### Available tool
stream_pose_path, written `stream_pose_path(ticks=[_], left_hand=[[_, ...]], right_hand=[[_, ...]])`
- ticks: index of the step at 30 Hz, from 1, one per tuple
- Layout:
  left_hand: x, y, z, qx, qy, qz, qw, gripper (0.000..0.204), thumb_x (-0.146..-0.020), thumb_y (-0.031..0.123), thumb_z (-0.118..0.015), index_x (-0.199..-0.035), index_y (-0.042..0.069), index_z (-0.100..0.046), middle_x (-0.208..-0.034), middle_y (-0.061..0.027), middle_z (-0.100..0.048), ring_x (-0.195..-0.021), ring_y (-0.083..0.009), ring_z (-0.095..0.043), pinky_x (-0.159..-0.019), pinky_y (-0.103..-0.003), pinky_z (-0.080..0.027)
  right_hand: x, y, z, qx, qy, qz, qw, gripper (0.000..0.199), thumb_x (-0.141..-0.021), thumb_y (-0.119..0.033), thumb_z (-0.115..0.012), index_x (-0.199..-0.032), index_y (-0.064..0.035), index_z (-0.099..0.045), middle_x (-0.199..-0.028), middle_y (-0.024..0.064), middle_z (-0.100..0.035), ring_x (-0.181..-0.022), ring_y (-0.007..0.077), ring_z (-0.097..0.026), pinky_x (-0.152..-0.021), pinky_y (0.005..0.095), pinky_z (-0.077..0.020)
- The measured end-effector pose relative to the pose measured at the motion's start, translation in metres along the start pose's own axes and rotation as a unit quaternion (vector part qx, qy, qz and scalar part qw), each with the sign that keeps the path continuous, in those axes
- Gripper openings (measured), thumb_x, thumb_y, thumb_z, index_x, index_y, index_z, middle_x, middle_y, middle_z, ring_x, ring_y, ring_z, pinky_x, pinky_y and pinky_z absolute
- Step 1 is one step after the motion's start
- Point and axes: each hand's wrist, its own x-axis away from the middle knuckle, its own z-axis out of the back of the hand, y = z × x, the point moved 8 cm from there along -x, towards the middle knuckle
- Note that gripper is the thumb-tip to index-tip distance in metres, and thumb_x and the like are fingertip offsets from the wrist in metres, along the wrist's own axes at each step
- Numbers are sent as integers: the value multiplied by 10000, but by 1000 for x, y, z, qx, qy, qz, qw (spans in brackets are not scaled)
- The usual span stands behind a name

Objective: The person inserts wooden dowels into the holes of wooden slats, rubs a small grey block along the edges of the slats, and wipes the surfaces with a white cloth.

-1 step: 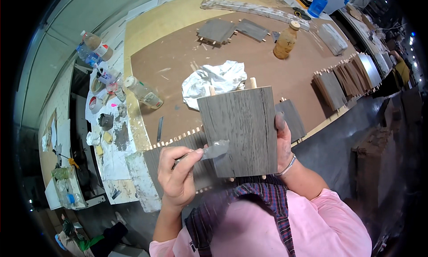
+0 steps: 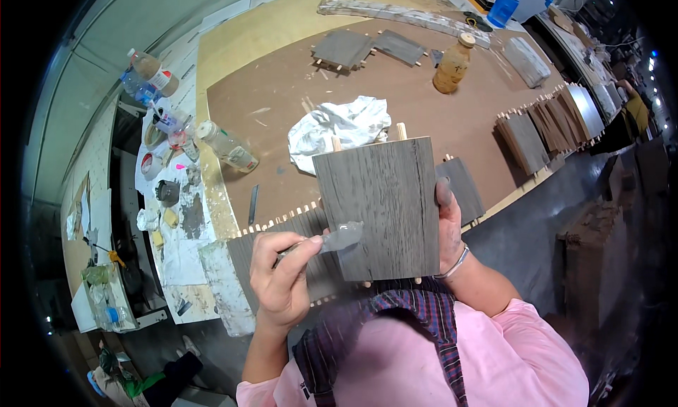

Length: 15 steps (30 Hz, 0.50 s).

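Nothing has visibly moved: nearer than the white cloth (image 2: 340, 128), the right hand (image 2: 450, 230) grips the grey board (image 2: 388, 202), the left hand (image 2: 284, 276) pinches a putty knife (image 2: 330, 243), apparently spreading paste (image 2: 350, 228); next calls for even pressure.

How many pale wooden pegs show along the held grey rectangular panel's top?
2: left peg near the left corner of the panel, right peg toward its right; others may be hidden.
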Motion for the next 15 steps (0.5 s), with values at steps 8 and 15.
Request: stream_pose_path(ticks=[8, 15], left_hand=[[-2, 2, -2, -17, -6, -24, 1000, 413, -684, -123, -643, -1054, 40, -727, -949, -108, -612, -800, -262, -572, -676, -335, -460], [2, -6, 6, 106, -3, 90, 990, 229, -857, -75, -604, -1057, -28, -705, -819, -112, -628, -668, -190, -597, -612, -296, -474]], right_hand=[[0, 1, -9, 16, -6, 8, 1000, 862, -925, -618, -550, -1537, -40, -364, -1523, 205, -445, -1364, 380, -480, -1135, 554, -382], [-1, 3, -19, 4, -58, -13, 998, 887, -921, -649, -535, -1544, -45, -350, -1518, 211, -447, -1361, 385, -484, -1129, 565, -385]])
